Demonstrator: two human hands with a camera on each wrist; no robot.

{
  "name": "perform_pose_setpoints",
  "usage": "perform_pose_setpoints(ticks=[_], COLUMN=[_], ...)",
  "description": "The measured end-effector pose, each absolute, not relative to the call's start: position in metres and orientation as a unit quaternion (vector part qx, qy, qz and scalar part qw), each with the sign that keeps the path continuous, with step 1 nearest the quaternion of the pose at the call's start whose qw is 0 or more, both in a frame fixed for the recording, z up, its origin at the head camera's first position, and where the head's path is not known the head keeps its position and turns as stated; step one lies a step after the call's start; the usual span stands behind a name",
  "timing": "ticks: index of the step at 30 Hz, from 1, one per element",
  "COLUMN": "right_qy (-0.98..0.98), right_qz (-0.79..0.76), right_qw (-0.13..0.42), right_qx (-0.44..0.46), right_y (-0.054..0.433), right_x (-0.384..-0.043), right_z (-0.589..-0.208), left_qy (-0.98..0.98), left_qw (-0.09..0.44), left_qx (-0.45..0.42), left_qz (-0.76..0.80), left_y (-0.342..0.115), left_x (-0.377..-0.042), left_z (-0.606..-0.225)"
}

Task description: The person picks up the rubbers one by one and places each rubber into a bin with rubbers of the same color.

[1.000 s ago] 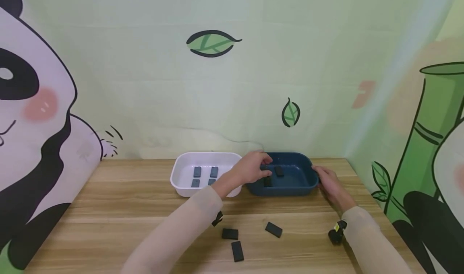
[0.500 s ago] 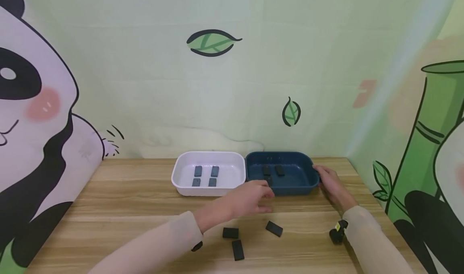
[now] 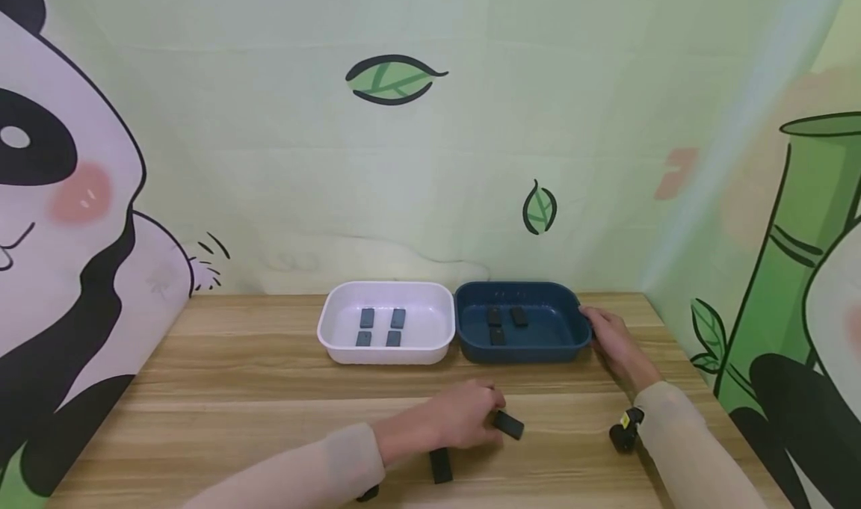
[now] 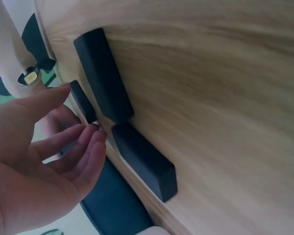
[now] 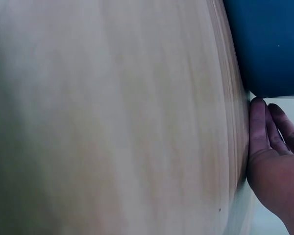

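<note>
My left hand (image 3: 464, 415) is low over the table, thumb and fingers parted at the near end of a slanted black rectangular block (image 3: 510, 425). The left wrist view has this block (image 4: 83, 102) beyond the gap between thumb and fingertips. Another black block (image 3: 441, 466) lies just below the hand; the left wrist view shows two larger-looking blocks nearby, one being this block (image 4: 104, 73). At the right end of the dark blue tray (image 3: 538, 353), my right hand (image 3: 615, 344) holds the rim, its fingers (image 5: 258, 122) against the outer wall.
A white tray (image 3: 383, 355) stands against the blue tray's left side, with several grey-blue blocks (image 3: 398, 318) inside. Three dark blocks (image 3: 519, 316) lie in the blue tray. Behind the wooden table (image 3: 235, 359) hangs a printed cloth (image 3: 430, 158).
My left hand has come out of the blue tray, leaving a dark block there, and moved down toward the table blocks. The right hand has stayed at the tray's end.
</note>
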State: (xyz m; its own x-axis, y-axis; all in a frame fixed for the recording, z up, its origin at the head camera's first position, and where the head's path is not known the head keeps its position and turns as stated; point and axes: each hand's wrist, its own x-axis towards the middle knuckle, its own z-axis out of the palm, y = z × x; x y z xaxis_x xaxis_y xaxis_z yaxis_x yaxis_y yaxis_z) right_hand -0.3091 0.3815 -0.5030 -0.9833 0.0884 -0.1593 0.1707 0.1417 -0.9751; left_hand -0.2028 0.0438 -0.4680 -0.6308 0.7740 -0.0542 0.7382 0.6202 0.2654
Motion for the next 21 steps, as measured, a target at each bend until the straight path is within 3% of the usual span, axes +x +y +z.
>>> perform_pose_setpoints(ticks=[6, 21], right_qy=[0.768, 0.770], right_qz=[-0.634, -0.632], right_qw=[0.029, 0.030], right_qx=[0.084, 0.085], right_y=[0.379, 0.378], right_x=[-0.305, -0.304], right_z=[-0.500, -0.499], left_qy=[0.894, 0.864], left_qw=[0.059, 0.079], left_qx=[0.432, 0.483], left_qz=[0.102, 0.115], left_y=[0.052, 0.067], left_x=[-0.198, -0.197], left_z=[-0.471, -0.477])
